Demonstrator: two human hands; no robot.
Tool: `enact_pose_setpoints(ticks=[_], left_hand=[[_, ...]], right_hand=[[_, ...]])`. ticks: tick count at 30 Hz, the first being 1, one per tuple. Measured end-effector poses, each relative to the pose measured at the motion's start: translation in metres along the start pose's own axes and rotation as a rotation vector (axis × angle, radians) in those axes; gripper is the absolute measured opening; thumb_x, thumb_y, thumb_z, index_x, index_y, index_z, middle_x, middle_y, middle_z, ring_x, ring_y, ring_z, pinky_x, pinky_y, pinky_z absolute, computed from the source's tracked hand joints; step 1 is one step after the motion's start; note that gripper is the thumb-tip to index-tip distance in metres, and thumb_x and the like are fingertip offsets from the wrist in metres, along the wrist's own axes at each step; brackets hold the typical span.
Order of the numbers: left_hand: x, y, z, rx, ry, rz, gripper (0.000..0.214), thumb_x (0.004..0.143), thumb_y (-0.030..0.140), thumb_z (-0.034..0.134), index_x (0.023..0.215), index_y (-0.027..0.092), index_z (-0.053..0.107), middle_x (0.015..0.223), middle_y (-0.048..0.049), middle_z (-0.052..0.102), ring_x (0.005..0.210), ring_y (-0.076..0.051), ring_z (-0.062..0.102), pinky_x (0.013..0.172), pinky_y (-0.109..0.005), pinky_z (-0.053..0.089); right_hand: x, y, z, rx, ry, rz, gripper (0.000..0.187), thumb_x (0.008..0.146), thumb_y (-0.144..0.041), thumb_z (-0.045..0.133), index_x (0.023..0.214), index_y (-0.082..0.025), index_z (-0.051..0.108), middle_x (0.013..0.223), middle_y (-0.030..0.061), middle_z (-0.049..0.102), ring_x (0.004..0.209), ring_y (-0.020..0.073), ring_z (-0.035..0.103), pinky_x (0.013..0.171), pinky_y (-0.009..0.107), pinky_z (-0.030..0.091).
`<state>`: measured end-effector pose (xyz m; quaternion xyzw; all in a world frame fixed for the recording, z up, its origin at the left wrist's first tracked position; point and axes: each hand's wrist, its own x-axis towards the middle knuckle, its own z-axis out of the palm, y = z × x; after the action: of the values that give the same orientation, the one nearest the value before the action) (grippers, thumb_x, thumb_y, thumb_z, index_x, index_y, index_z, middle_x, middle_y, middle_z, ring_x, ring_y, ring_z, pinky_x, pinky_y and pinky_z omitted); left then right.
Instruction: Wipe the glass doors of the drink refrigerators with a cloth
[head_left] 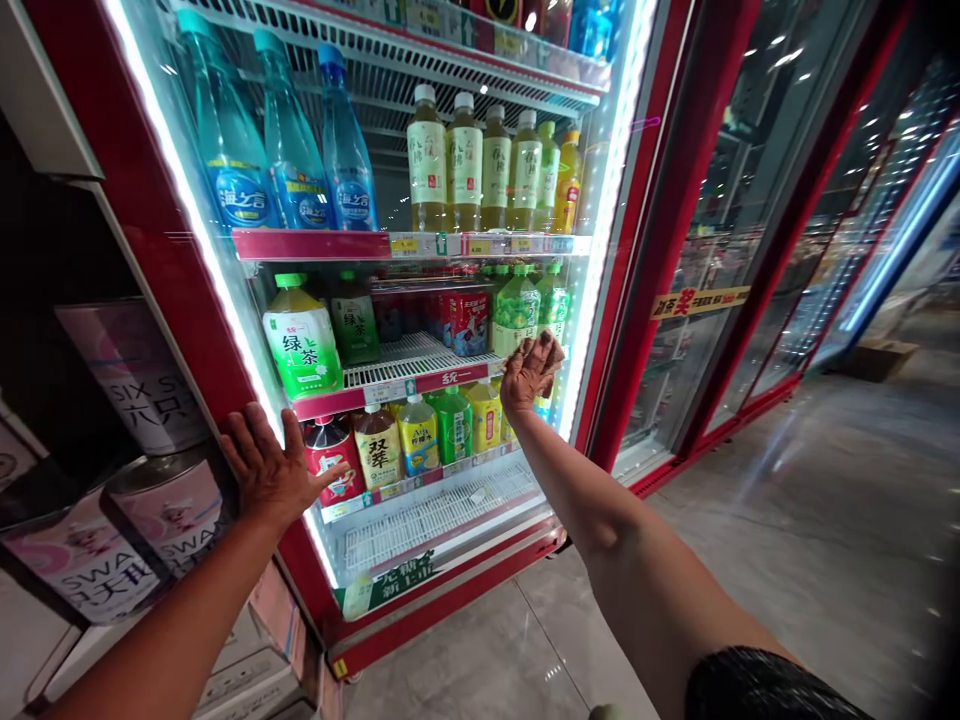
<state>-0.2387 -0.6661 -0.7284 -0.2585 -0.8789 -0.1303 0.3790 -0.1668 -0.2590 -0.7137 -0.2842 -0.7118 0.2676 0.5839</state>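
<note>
A red-framed drinks fridge (442, 620) with a lit glass front stands before me. My left hand (271, 465) lies flat with its fingers spread against the fridge's left frame and the edge of the glass. My right hand (531, 372) presses a brownish cloth (553, 378) to the right part of the glass, at the height of the middle shelf. The palm side of that hand is hidden. Behind the glass are a green tea bottle (302, 340), a red-labelled bottle (332, 462) and a clear green bottle (517, 308).
Printed tins (161, 500) and cartons (247, 660) are stacked close on the left, beside my left forearm. Blue bottles (240, 150) fill the upper left shelf. More red-framed fridge doors (675, 250) run along the right. Grey tiles (750, 540) cover the floor.
</note>
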Motion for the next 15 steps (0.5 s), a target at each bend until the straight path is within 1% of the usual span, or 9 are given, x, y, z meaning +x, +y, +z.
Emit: enact_pose_setpoints(ticks=[3,4,5,7,9,11,12,13,15], left_hand=[[0.0,-0.001,-0.003,-0.04,-0.034,0.021,0.132,0.073,0.068,0.076,0.163,0.001,0.007,0.164,-0.0319,-0.026,0.151,-0.042,-0.035,0.122,-0.067,-0.01],[0.0,0.0,-0.004,-0.05,-0.042,0.027,0.131,0.074,0.068,0.075,0.163,0.0,0.007,0.164,-0.0315,-0.027,0.15,-0.042,-0.036,0.122,-0.067,-0.011],[0.0,0.0,-0.005,-0.058,-0.043,0.026,0.13,0.074,0.068,0.075,0.163,0.0,0.007,0.164,-0.0312,-0.028,0.15,-0.042,-0.036,0.122,-0.067,-0.011],[0.0,0.003,-0.006,-0.064,-0.026,0.006,0.13,0.074,0.069,0.074,0.163,0.0,0.009,0.165,-0.0307,-0.026,0.151,-0.041,-0.035,0.123,-0.066,-0.012],[0.0,0.006,-0.006,-0.067,-0.009,-0.016,0.132,0.071,0.071,0.074,0.162,-0.001,0.011,0.166,-0.0308,-0.022,0.153,-0.041,-0.032,0.123,-0.064,-0.012],[-0.001,0.006,-0.005,-0.066,0.006,-0.016,0.136,0.068,0.074,0.075,0.162,-0.002,0.013,0.167,-0.0317,-0.02,0.154,-0.042,-0.029,0.123,-0.065,-0.011],[-0.001,0.006,-0.004,-0.061,0.014,-0.007,0.136,0.068,0.074,0.076,0.162,-0.002,0.012,0.166,-0.0321,-0.02,0.154,-0.043,-0.029,0.123,-0.065,-0.011],[-0.001,0.005,-0.003,-0.049,0.022,0.006,0.136,0.068,0.072,0.076,0.162,-0.002,0.011,0.166,-0.0323,-0.021,0.153,-0.043,-0.029,0.123,-0.066,-0.01],[-0.001,0.001,-0.001,-0.013,0.04,0.039,0.134,0.071,0.068,0.076,0.163,-0.001,0.006,0.166,-0.0316,-0.023,0.153,-0.044,-0.029,0.122,-0.069,-0.007]], right_hand=[[-0.012,0.008,0.002,-0.023,-0.094,-0.274,0.066,0.102,-0.046,0.031,0.163,-0.02,0.031,0.174,0.0118,0.019,0.163,0.0266,0.003,0.127,0.066,-0.001],[-0.014,0.015,0.0,-0.031,-0.119,-0.333,0.066,0.101,-0.047,0.034,0.162,-0.02,0.035,0.173,0.0112,0.022,0.163,0.026,0.002,0.128,0.064,-0.001],[-0.013,0.024,-0.003,-0.036,-0.129,-0.356,0.066,0.101,-0.048,0.035,0.16,-0.019,0.038,0.173,0.0108,0.024,0.163,0.0257,0.002,0.129,0.062,-0.001],[-0.002,0.041,-0.01,-0.043,-0.112,-0.314,0.065,0.101,-0.047,0.033,0.159,-0.018,0.041,0.172,0.0115,0.027,0.163,0.0258,0.005,0.129,0.061,0.0],[0.019,0.053,-0.017,-0.053,-0.065,-0.213,0.064,0.102,-0.042,0.027,0.159,-0.015,0.04,0.171,0.0148,0.027,0.162,0.0262,0.01,0.128,0.062,0.001],[0.04,0.056,-0.021,-0.059,-0.003,-0.104,0.064,0.103,-0.037,0.022,0.161,-0.013,0.035,0.172,0.0181,0.023,0.162,0.0277,0.011,0.126,0.067,0.004],[0.048,0.055,-0.021,-0.057,0.031,-0.057,0.064,0.103,-0.036,0.02,0.162,-0.015,0.033,0.172,0.0183,0.021,0.162,0.0283,0.011,0.125,0.07,0.005],[0.053,0.054,-0.021,-0.053,0.057,-0.033,0.064,0.103,-0.036,0.02,0.163,-0.017,0.031,0.173,0.0175,0.02,0.162,0.0285,0.01,0.124,0.072,0.006],[0.054,0.052,-0.02,-0.048,0.055,-0.083,0.062,0.104,-0.037,0.021,0.163,-0.022,0.03,0.173,0.0147,0.02,0.162,0.0278,0.01,0.124,0.072,0.004]])
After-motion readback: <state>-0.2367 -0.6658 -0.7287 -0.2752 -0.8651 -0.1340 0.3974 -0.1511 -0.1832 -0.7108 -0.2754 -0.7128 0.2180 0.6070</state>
